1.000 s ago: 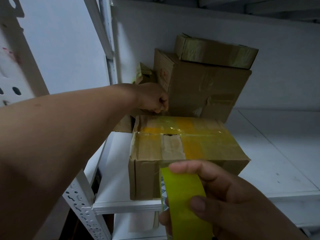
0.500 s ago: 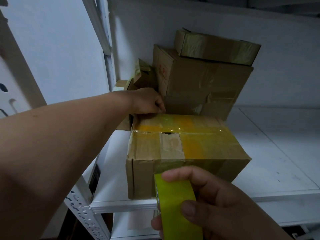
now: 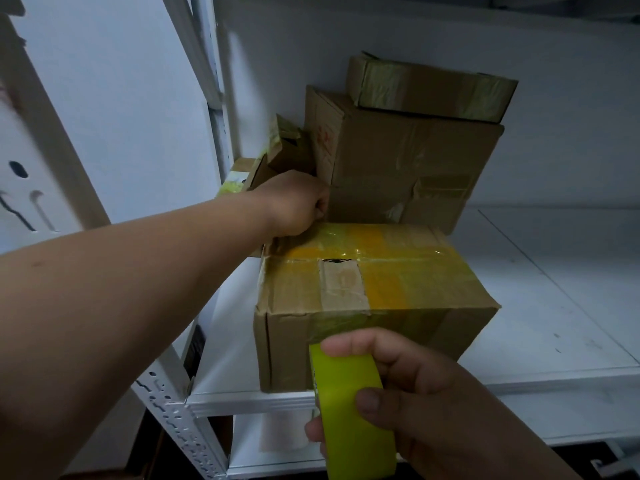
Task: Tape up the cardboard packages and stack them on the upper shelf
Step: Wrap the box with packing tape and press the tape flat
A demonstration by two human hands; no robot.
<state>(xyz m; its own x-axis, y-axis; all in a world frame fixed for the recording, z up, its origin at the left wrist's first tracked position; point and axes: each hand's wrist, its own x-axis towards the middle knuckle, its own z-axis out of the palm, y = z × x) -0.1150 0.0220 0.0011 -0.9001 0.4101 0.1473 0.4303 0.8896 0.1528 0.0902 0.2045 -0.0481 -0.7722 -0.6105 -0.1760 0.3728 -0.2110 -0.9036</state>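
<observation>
A cardboard box with yellow tape strips across its top stands at the front of the white shelf. My left hand reaches over it, fingers curled at the box's far left top edge; what they pinch is hidden. My right hand grips a roll of yellow-green tape in front of the box's near face. Behind stands a larger taped box with a flat taped package on top.
Small taped packages lie at the back left against the white shelf upright. A perforated white post runs down at the lower left. The shelf board extends to the right of the boxes, with a lower board beneath.
My left hand has stayed at the box's far left edge, shifting slightly. The tape roll in my right hand has dropped a little lower in view.
</observation>
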